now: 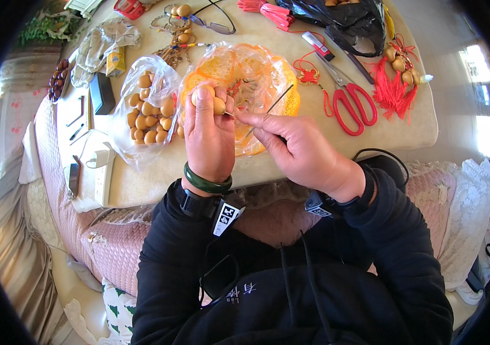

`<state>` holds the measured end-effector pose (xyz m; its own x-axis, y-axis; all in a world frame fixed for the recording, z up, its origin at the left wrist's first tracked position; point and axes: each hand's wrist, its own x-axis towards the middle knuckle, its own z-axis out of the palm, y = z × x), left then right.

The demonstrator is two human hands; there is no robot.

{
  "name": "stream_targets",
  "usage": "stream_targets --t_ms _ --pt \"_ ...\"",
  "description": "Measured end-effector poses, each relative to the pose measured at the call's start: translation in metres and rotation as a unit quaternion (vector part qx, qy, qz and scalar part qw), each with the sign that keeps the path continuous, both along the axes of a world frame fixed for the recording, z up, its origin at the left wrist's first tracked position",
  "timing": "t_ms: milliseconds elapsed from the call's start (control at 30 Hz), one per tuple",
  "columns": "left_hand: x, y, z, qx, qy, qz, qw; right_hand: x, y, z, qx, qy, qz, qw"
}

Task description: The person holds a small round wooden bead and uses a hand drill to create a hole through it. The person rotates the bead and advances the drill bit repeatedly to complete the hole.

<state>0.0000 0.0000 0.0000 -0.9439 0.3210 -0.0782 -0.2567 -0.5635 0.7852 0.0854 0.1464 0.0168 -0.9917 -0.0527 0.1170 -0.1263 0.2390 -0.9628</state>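
Observation:
My left hand (pixel 207 135) is raised over an orange flower-shaped bowl lined with clear plastic (pixel 281 72), its fingers closed on a smooth tan bead (pixel 218 106). My right hand (pixel 302 150) pinches a thin needle-like piece (pixel 229 114) at the bead's side; its exact shape is hard to make out. A slim dark stick or cord (pixel 272 105) slants up past the right fingers. Left of the bowl lies a clear bag of many tan beads (pixel 147 118).
Red-handled scissors (pixel 363 115), a glue-like tube (pixel 317 45), red knotted tassels (pixel 386 86) and a black bag (pixel 351 23) lie at right. A dark box (pixel 101 94), white power strip (pixel 104 181), glasses (pixel 213 26) and bracelets are on the table (pixel 417 126).

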Motion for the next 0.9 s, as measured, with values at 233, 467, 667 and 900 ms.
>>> stream_targets --t_ms 233,467,667,900 --pt "0.008 0.003 0.002 -0.299 0.162 0.094 0.936 0.000 -0.003 0.002 0.102 0.054 -0.020 0.993" --pt "-0.017 -0.009 0.000 0.007 -0.019 0.039 0.999 0.001 0.001 0.005 -0.065 -0.049 0.001 0.997" --pt "-0.016 -0.008 -0.003 0.047 -0.060 0.000 0.997 -0.001 0.000 0.002 -0.027 -0.061 -0.011 0.998" --pt "-0.010 -0.004 -0.001 0.042 -0.053 -0.004 0.998 -0.001 -0.001 0.005 -0.030 -0.041 -0.021 0.998"
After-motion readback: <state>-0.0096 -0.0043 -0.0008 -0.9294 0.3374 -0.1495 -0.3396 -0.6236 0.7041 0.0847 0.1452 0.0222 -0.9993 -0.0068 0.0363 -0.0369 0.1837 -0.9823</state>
